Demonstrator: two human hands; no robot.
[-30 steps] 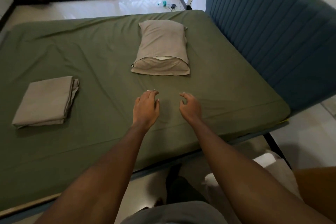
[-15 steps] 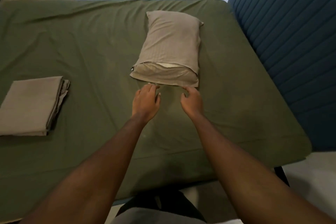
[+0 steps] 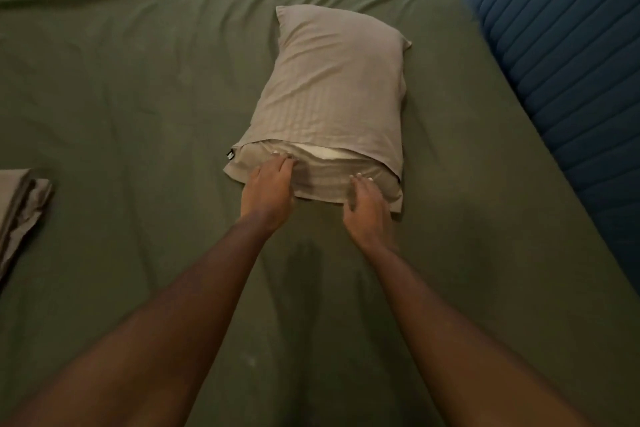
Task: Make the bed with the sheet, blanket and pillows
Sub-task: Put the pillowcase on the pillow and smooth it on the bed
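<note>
Pillow (image 3: 332,87) lay in the upper middle of the frame on the green sheet (image 3: 138,97), long and plump. Its open end faced the bottom of the frame, probably so the mouth could be tidied before it went against the headboard (image 3: 561,55) at the right edge. The case was taupe, with a faint woven stripe and soft creases, and a strip of white insert (image 3: 332,152) showed at the mouth above the loose pillowcase flap (image 3: 322,180). The left hand (image 3: 268,191) lay on the flap's left part with its fingertips at the lip of the opening; whether they pinched the cloth or only touched it could not be told. The right hand (image 3: 367,204) rested on the flap's lower right part, fingers slack and lightly bent, holding nothing, seemingly pinning the cloth flat. The sheet looked matte and thin, drawn over the mattress with shallow wrinkles fanning toward the upper left. A folded cloth (image 3: 20,215) of the same taupe sat at the left edge, well apart from the pillow, likely waiting its turn. The headboard was dark blue, padded in ribbed channels.
</note>
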